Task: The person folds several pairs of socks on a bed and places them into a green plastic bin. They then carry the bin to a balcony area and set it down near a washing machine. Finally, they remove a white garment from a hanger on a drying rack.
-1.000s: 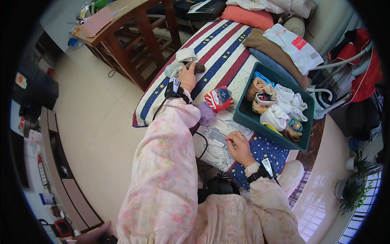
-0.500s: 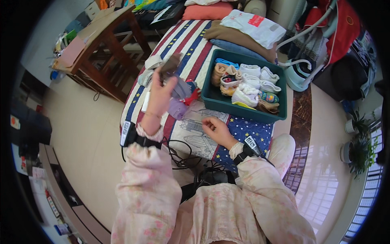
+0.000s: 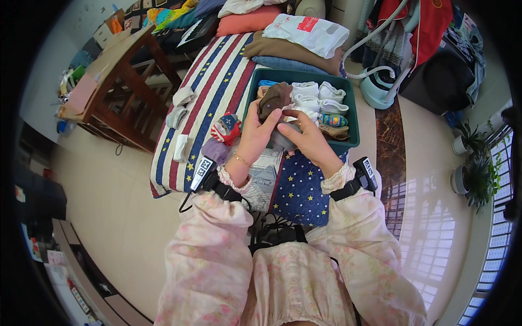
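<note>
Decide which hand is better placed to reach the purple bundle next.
Probably the left hand: it is nearer the purple bundle, while the right hand is farther away. Both hold dark socks, though.

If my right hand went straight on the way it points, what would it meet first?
Probably the brown bundle in your left hand, or that hand's thumb; depth is unclear.

Working remotely, I see through the left of two head-worn fisheye cameras, which looks down from close above the floral sleeves [image 3: 209, 255] at the left hand [image 3: 253, 131] and the right hand [image 3: 311, 140], its wide view bending outward to the wooden table [image 3: 122, 51] leftward and potted plants [image 3: 479, 174] rightward.
</note>
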The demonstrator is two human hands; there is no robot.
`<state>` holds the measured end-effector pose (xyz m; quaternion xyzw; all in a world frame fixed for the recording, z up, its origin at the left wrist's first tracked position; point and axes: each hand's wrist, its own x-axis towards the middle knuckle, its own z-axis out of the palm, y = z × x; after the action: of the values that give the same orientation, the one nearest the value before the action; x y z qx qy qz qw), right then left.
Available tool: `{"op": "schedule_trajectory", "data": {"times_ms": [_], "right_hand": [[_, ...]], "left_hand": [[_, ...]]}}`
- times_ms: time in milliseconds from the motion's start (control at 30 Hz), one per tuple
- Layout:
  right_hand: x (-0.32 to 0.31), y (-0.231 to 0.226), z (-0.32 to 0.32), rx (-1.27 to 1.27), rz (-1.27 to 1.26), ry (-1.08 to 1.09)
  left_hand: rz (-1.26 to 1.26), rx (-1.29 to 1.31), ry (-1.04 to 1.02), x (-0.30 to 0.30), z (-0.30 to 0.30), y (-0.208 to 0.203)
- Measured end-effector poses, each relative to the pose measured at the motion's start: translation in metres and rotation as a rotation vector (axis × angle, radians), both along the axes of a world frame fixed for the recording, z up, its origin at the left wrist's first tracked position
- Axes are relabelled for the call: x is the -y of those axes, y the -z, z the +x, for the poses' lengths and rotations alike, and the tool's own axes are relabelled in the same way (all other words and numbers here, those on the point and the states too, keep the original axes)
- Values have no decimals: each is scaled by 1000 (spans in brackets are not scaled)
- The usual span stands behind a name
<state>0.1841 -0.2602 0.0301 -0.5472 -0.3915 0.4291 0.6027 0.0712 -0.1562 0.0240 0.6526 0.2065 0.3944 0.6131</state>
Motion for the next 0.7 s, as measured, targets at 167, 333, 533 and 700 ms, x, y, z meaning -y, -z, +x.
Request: {"op": "schedule_trajectory", "data": {"times_ms": [167, 333, 533, 700], "right_hand": [[6, 10, 51, 54, -5, 161], [5, 20, 84, 376, 25, 280], [-36, 31, 68, 657, 80, 110], [-57, 35, 53, 846, 74, 81]], "left_hand": [[173, -348, -94, -32, -8, 5], [591, -481, -14, -51, -6, 9], [1225, -870, -41, -63, 5, 22], [1350, -1161, -1, -77, 27, 34]]}}
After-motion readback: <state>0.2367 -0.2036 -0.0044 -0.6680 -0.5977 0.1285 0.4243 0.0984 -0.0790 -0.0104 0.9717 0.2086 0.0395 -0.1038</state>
